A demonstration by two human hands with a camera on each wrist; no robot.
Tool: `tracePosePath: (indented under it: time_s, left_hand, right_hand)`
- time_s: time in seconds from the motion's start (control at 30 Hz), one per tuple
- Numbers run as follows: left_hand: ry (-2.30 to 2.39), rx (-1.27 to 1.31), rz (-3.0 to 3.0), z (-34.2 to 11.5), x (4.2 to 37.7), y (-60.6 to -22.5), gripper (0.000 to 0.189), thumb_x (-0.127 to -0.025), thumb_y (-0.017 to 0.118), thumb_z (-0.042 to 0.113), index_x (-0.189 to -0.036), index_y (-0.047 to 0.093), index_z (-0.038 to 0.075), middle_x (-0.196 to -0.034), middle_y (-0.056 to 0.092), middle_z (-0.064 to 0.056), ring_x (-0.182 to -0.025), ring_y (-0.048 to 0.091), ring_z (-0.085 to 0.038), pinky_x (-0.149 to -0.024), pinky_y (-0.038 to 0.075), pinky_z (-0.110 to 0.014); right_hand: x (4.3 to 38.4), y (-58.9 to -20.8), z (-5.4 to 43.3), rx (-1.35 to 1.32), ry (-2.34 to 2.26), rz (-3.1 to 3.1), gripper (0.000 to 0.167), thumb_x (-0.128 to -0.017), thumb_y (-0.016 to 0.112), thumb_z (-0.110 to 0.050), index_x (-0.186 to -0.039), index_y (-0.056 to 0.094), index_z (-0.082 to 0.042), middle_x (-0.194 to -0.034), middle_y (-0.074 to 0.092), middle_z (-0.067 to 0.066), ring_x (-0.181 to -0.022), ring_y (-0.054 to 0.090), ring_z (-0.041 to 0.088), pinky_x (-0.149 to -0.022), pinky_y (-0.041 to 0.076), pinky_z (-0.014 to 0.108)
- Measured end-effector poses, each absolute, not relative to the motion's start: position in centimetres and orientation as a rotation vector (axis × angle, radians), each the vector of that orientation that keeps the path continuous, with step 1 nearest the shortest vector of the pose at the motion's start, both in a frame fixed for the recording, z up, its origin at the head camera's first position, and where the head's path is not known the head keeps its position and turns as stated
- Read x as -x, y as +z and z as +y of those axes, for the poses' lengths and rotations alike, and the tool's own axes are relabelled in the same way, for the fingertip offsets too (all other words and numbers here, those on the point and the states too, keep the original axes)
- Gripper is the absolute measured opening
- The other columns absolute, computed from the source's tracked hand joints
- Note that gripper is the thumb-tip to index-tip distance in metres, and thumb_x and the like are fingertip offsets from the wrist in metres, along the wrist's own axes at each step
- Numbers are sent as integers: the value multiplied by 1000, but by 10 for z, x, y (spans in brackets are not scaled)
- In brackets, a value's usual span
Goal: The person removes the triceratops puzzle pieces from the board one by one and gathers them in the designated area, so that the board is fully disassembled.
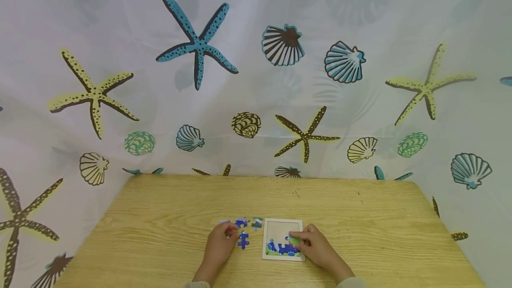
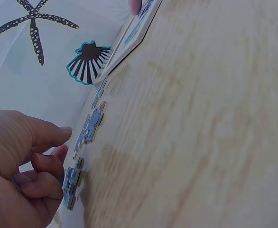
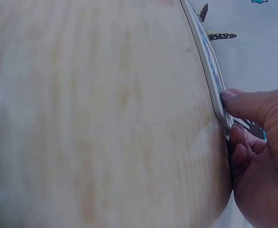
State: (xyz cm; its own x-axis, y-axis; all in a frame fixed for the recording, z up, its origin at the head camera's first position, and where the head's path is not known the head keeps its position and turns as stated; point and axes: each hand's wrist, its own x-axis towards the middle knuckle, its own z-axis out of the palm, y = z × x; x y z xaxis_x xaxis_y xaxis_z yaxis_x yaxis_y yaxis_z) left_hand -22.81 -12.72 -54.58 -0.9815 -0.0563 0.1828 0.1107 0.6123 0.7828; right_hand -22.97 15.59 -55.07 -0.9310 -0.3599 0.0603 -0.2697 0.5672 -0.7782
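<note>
A square, pale-framed jigsaw tray lies on the table, its lower part filled with blue, purple and green pieces. My right hand reaches over the tray's right edge and pinches a green puzzle piece between thumb and forefinger; the other fingers are curled beside the frame. Left of the tray, my left hand hovers with loosely bent fingers beside loose pieces, and nothing shows in its grasp. The closest are a blue piece and another blue piece. One piece behind that hand is partly hidden.
A green and grey piece lies against the tray's left side. The wooden table reaches back to a pale curtain printed with starfish and shells, which also hangs along both sides.
</note>
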Motion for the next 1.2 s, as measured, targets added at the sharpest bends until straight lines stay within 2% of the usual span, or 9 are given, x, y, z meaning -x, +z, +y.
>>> tracePosePath:
  time_s: [0.17,0.37,0.57,0.87,1.2]
  left_hand:
    - [-1379,63,-2617,-121,227,-542,11,-80,67,-1,-90,67,0,-84,61,-6,-79,58,-20,-70,49,-33]
    - [-1486,99,-2647,-101,228,-541,12,-82,65,2,-94,67,1,-83,61,-3,-71,53,-13,-62,46,-25]
    - [-1661,229,-2665,-72,230,-541,12,-84,65,6,-96,67,2,-82,59,-2,-71,51,-12,-62,44,-23]
    - [-1883,371,-2692,-38,229,-538,18,-83,68,4,-99,64,-3,-75,57,-2,-61,53,-11,-55,45,-23]
    - [-2029,316,-2665,-23,234,-544,19,-82,70,1,-99,65,-3,-67,57,-1,-52,53,-8,-44,44,-19]
  right_hand:
    - [230,-551,158,539,-1316,2679,32,-87,66,-8,-119,65,-5,-80,35,0,-65,35,8,-55,31,19]
    - [231,-551,160,540,-1322,2680,32,-87,66,-7,-119,66,-5,-80,36,0,-66,34,8,-56,31,19]
    - [232,-551,162,542,-1307,2703,32,-87,66,-7,-119,66,-6,-80,36,0,-66,35,8,-57,31,19]
    - [230,-550,160,543,-1294,2694,53,-86,67,-9,-135,48,1,-83,39,1,-65,37,7,-57,34,19]
    - [230,-549,159,544,-1306,2694,54,-86,68,-9,-135,48,2,-83,39,0,-65,37,5,-56,33,18]
